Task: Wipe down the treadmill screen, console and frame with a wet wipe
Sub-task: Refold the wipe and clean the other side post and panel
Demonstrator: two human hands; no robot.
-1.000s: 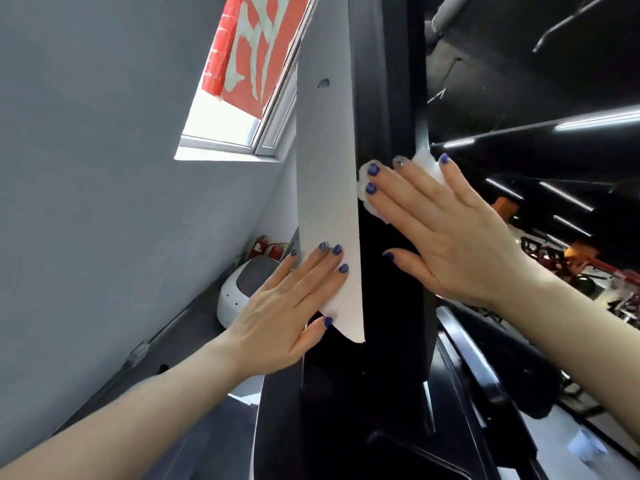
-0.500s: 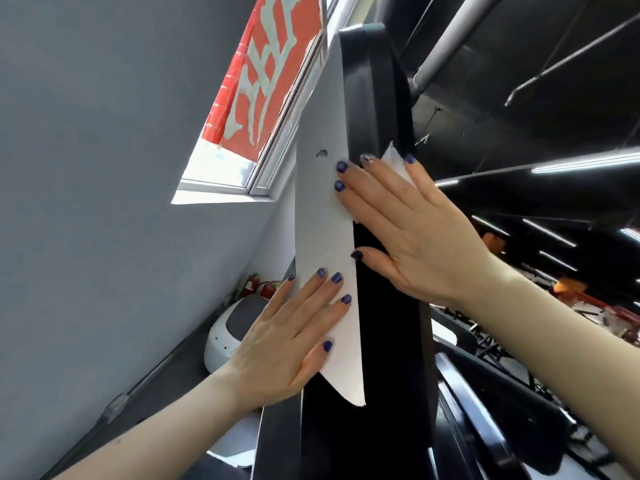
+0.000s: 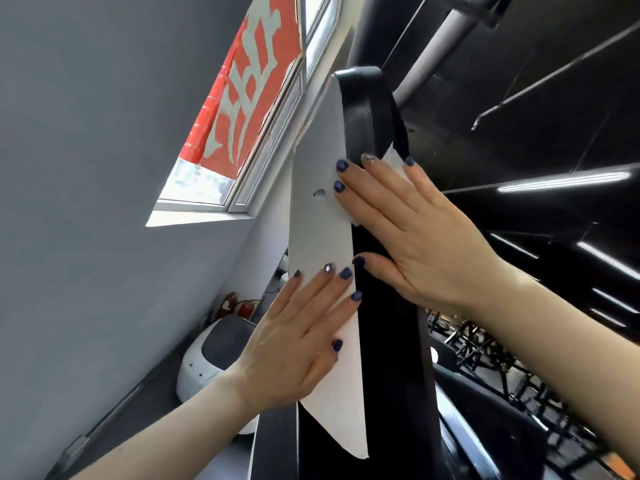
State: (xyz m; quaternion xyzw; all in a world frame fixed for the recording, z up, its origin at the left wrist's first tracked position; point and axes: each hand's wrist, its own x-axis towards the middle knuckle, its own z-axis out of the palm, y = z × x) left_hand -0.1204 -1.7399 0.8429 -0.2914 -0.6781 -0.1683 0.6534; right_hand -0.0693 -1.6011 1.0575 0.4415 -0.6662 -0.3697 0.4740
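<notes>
Now higher on tall black glossy treadmill upright (image 3: 388, 341), near its rounded top: right hand (image 3: 415, 237), fingers (image 3: 374, 188) straight and spread, pressing thin white wet wipe (image 3: 394, 157) flat. Left hand (image 3: 298, 344) flat, bracing light grey side panel (image 3: 322, 230). Soft, limp, slippery; best pinned under flat fingers.

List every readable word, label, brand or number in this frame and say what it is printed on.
Red banner outside the window: large pale characters, cut off and seen at an angle, not readable.
White panel and black treadmill frame: no text visible.
Wet wipe: plain, no print.
</notes>
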